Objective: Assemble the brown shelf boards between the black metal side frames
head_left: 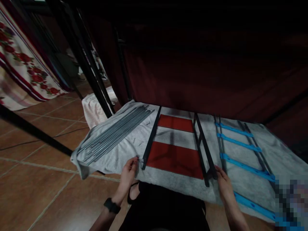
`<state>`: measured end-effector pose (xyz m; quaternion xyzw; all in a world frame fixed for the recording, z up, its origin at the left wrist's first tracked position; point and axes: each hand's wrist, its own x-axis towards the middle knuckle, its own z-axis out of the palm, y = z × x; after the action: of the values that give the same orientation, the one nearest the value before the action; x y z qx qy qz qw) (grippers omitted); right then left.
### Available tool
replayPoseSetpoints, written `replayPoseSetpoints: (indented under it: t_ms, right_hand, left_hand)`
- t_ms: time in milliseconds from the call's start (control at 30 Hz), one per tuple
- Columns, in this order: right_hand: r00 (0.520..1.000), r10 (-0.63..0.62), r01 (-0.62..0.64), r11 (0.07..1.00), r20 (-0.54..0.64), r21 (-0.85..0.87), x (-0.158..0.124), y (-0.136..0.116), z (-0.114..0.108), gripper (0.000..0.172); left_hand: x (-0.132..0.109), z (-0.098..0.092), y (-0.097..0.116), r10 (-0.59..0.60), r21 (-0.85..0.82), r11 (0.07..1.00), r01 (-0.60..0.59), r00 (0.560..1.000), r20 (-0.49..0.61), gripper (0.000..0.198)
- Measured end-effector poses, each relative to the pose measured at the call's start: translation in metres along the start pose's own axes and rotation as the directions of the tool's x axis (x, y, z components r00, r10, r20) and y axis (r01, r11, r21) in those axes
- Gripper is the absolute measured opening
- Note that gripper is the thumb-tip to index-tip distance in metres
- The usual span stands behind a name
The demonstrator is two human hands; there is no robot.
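My left hand [130,167] is beside the near end of the left dark metal bar [152,138], its thumb and fingers pinched together. What they hold, if anything, is too small to make out. A small metal piece shows at the bar's near end. My right hand [223,183] has its fingers on the near corner of a black side frame [205,146], which has two rails joined by short crosspieces. Between the bar and this frame lie two red panels, a larger near panel [176,159] and a smaller far panel [175,123]. Several screws [141,143] lie left of the bar.
A bundle of grey metal rods [117,133] rests on the grey cloth [166,178] at left. On the right lie blue slats [245,166] across dark bars. Black metal posts [96,81] rise at the left; a dark red cloth [204,83] hangs behind.
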<state>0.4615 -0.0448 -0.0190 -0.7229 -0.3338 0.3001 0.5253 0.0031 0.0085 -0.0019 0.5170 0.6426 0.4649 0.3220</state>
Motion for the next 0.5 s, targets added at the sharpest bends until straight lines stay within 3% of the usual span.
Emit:
replayPoseSetpoints:
  t_ms: [133,333,400,500]
  right_hand:
    - [0.995,0.002,0.02,0.974,0.097,-0.226,-0.004,0.014,0.003,0.043]
    - [0.996,-0.03,0.07,0.861,0.086,-0.504,-0.015,0.009,0.004,0.032]
    - [0.997,-0.003,0.042,0.849,0.075,-0.527,-0.017,-0.002,0.007,0.022]
    - [0.995,0.049,-0.005,0.904,0.092,-0.427,-0.017,-0.017,0.011,0.013]
  left_hand:
    - [0.008,0.021,0.003,0.117,0.274,0.945,-0.179,0.967,0.226,0.026]
    - [0.003,0.025,0.01,0.145,0.569,0.756,-0.323,0.931,0.335,0.033]
    - [0.008,0.022,0.01,0.11,0.62,0.702,-0.351,0.913,0.392,0.033]
    - [0.021,0.019,0.009,0.041,0.665,0.642,-0.381,0.884,0.467,0.031]
